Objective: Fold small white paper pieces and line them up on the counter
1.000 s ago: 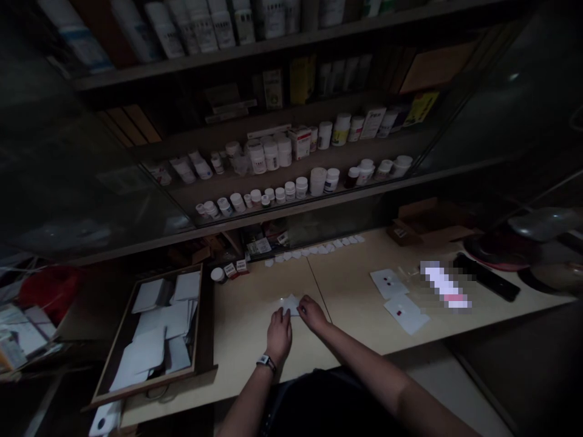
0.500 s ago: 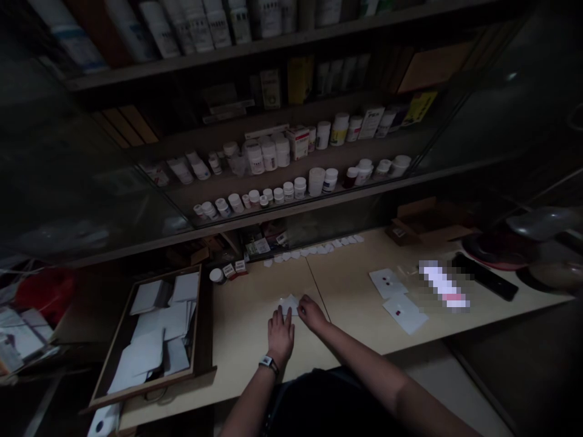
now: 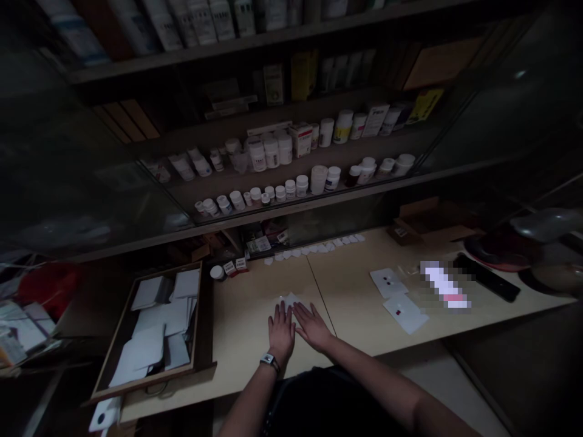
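A small folded white paper (image 3: 288,300) lies on the light wooden counter (image 3: 255,340) in front of me. My left hand (image 3: 281,331), with a watch on its wrist, lies flat with fingers stretched out, fingertips on the paper's near edge. My right hand (image 3: 311,325) lies flat beside it, fingers spread, also touching the paper. Neither hand holds anything. Most of the paper shows beyond the fingertips.
An open drawer (image 3: 155,325) of white paper squares sits at the left. Two white papers with dark pills (image 3: 395,297) lie to the right, beside a dark remote-like object (image 3: 487,276). A row of small folded packets (image 3: 314,249) lines the counter's back. Shelves of medicine bottles (image 3: 282,164) stand above.
Both hands have gone from pinching and folding the paper to lying flat on it, and they slid slightly toward me.
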`<control>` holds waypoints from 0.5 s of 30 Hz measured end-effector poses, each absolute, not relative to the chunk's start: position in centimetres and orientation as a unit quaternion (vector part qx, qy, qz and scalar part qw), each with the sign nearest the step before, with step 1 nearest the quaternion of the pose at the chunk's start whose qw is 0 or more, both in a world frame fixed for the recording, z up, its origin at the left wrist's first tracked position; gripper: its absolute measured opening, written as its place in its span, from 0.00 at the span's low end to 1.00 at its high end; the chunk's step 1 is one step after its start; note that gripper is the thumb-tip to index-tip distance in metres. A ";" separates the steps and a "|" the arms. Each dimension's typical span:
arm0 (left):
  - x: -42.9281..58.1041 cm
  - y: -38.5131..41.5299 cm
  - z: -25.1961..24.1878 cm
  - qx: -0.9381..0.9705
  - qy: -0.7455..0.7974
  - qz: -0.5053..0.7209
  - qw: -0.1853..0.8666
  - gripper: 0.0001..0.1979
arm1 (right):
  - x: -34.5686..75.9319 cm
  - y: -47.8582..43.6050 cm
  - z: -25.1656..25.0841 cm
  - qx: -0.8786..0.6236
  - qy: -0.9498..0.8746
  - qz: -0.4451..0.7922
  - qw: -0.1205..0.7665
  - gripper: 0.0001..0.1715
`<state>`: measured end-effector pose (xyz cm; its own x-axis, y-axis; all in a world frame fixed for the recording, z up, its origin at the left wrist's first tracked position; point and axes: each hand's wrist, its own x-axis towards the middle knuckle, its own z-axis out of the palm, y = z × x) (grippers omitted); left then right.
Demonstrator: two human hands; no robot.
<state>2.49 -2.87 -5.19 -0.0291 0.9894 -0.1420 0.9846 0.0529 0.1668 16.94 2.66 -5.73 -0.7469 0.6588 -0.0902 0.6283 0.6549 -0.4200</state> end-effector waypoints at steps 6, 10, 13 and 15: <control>2.3 -3.5 -6.6 0.697 0.709 -0.005 0.104 0.30 | 17.9 2.4 -6.1 -0.354 -0.912 0.208 0.023 0.35; 2.7 -3.7 -6.1 0.720 0.687 0.009 0.098 0.31 | 18.1 2.2 -6.2 -0.365 -0.911 0.193 0.019 0.35; 3.1 -3.7 -5.8 0.741 0.661 0.012 0.118 0.30 | 17.8 2.0 -6.0 -0.366 -0.910 0.196 0.015 0.35; 3.3 -3.7 -5.8 0.733 0.668 0.009 0.129 0.30 | 17.7 1.9 -5.7 -0.370 -0.907 0.198 0.017 0.35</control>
<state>3.28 -3.68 -5.83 0.1084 0.9815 -0.1578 0.9766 -0.0755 0.2013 17.67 1.92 -5.73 -0.7252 0.6787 -0.1161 0.6652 0.6470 -0.3727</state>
